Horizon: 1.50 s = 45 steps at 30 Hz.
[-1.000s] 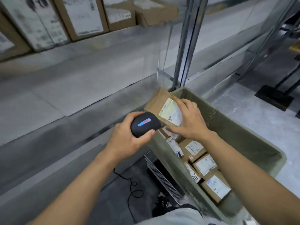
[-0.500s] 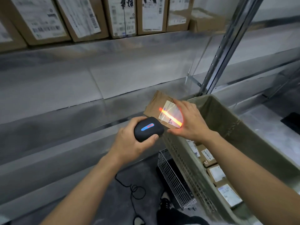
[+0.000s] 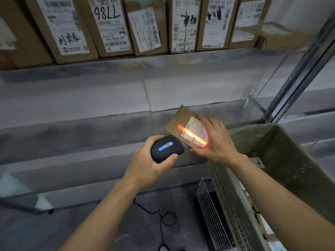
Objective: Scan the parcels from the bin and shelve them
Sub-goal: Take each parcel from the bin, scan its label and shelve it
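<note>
Quick count: seven upright boxes (image 3: 112,24) in the row on the upper shelf, plus one blurry box (image 3: 282,38) at its right end. One parcel (image 3: 183,124), one scanner (image 3: 166,148), one bin (image 3: 282,156), one wire basket (image 3: 212,211), two hands.

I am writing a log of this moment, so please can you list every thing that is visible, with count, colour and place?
parcel: one, brown with a white label, held above the bin's corner, orange scan line across it
scanner: one, black with a blue and red light, aimed at the parcel
bin: one, grey-green, at right, more labelled parcels partly visible inside
shelved boxes: at least six, brown with white labels, on the upper shelf
wire basket: one, white, beside the bin
cable: one, black, on the floor
left hand: grips the scanner
right hand: holds the parcel
</note>
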{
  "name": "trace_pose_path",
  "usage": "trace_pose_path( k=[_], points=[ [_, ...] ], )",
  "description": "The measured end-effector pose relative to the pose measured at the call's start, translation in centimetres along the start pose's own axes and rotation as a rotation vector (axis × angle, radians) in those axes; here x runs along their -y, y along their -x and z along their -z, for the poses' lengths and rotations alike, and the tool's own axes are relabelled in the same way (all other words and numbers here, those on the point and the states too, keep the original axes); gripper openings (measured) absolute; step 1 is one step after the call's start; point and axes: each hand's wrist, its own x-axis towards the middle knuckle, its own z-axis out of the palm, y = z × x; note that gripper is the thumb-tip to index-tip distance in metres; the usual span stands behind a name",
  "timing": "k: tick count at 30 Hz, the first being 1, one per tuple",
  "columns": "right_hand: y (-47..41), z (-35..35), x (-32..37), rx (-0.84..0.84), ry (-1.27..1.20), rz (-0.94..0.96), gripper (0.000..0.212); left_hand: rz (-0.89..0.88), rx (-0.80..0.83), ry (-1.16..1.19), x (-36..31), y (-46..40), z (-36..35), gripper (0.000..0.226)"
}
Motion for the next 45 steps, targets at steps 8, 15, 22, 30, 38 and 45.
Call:
trace_pose_path(
  k=[8,15,22,30,38,45],
  points=[
    [-1.0,-2.7,2.7,-0.008,-0.127,0.087,0.114,0.11,-0.286,-0.044,1.2,3.5,1.7,0.051],
    [-1.9,-6.0,8.1,0.115,-0.251,0.222,0.114,0.276,-0.546,-0.041,3.8,9.1,5.3,0.052],
    [-2.8,-9.2,15.8,0.216,-0.374,0.358,0.113,0.383,-0.822,-0.067,5.9,14.0,9.1,0.055],
    [-5.5,-13.7,26.6,0.231,-0.435,0.501,0.114,0.462,-1.047,-0.033,9.4,16.8,16.1,0.055],
    [-10.1,-19.2,41.0,0.268,-0.474,0.595,0.113,0.48,-1.159,0.007,14.1,18.7,27.2,0.062],
    [-13.4,-23.6,52.2,0.257,-0.498,0.637,0.112,0.488,-1.195,0.001,17.8,20.1,36.1,0.064]
  ],
)
